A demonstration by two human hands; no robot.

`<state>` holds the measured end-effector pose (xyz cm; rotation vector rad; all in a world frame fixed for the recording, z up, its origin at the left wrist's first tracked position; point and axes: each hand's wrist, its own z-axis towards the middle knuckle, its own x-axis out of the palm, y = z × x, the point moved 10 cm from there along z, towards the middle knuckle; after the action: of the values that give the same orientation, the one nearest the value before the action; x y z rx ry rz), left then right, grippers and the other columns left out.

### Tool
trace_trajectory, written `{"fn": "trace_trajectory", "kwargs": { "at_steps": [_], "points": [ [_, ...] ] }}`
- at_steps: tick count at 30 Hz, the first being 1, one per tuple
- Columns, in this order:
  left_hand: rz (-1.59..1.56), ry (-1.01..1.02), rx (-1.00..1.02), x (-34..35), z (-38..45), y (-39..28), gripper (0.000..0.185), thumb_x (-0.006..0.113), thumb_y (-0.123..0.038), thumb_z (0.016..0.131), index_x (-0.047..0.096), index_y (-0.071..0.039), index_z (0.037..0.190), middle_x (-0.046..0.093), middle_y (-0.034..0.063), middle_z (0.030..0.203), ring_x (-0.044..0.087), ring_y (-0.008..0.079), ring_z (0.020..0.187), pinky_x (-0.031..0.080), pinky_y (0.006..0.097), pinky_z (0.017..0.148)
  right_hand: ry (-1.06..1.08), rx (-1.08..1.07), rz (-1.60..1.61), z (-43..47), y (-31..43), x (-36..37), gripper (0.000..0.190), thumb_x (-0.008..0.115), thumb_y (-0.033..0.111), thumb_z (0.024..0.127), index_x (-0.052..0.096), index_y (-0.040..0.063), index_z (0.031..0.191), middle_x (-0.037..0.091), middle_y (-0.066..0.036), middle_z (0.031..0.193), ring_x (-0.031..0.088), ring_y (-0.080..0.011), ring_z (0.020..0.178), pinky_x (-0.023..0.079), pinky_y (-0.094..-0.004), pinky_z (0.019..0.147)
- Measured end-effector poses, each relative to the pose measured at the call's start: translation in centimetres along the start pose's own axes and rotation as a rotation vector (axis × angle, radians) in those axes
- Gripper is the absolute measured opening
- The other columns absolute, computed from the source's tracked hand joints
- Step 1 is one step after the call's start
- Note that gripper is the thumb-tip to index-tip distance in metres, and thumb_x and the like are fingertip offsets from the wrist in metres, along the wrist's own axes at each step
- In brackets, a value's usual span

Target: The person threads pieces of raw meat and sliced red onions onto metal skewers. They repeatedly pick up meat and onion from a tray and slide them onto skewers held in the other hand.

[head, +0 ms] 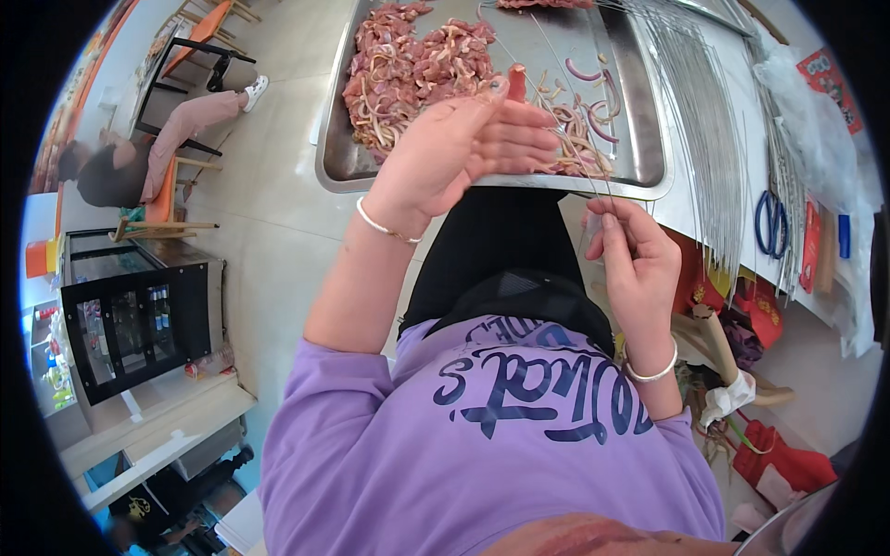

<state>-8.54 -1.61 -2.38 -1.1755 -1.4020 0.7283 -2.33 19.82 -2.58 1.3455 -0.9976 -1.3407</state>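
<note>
My left hand (pixel 480 139) is held flat over the metal tray (pixel 646 139), palm toward me, fingers stretched to the right and thumb raised. Thin metal skewers (pixel 599 182) run from my right hand (pixel 636 243) up across the tray, passing by my left fingertips. The right thumb and fingers pinch their lower ends just off the tray's near edge. Behind the left hand a red strip of meat (pixel 516 82) sticks up; whether the hand touches it is hidden. Raw cut meat (pixel 445 59) mixed with onion fills the tray's left side. Sliced red onion (pixel 591 121) lies to the right.
Many bare metal skewers (pixel 702 125) lie on the white table right of the tray, near blue-handled scissors (pixel 772 224) and clear plastic bags (pixel 806 125). A wooden stool (pixel 723 347) stands at lower right. To the left are a seated person (pixel 160 146) and a drinks fridge (pixel 139 320).
</note>
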Motion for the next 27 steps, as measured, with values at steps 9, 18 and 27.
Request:
{"fn": "trace_trajectory", "kwargs": {
  "at_steps": [9,18,27],
  "points": [
    [-0.417,-0.078,0.060,-0.4,0.5,-0.1,0.037,0.054,-0.024,0.106,0.058,0.006,0.129,0.066,0.0212,0.126,0.063,0.0352,0.122,0.051,0.0442,0.107,0.055,0.073,0.002,-2.5,0.2,-0.3,0.018,0.057,-0.002,0.098,0.071,-0.004,0.108,0.063,-0.002,0.067,0.058,-0.0047,0.061,0.043,-0.0204,0.056],
    [-0.305,-0.115,0.215,-1.2,0.0,-1.7,0.030,0.054,-0.017,0.106,0.061,0.006,0.125,0.069,0.0194,0.121,0.067,0.0316,0.117,0.054,0.0423,0.103,0.059,0.097,-0.036,-3.2,-0.1,-1.0,0.018,0.057,-0.002,0.098,0.071,-0.005,0.107,0.064,-0.002,0.069,0.059,-0.0051,0.062,0.044,-0.0205,0.056],
    [-0.296,-0.104,0.250,-0.3,0.0,-0.9,0.026,0.053,-0.017,0.106,0.064,0.002,0.120,0.070,0.0192,0.118,0.067,0.0323,0.115,0.054,0.0442,0.103,0.055,0.093,0.005,-3.1,-0.4,-0.8,0.017,0.057,-0.002,0.098,0.071,-0.005,0.107,0.065,-0.002,0.071,0.059,-0.0056,0.063,0.044,-0.0207,0.057]
  ]
}}
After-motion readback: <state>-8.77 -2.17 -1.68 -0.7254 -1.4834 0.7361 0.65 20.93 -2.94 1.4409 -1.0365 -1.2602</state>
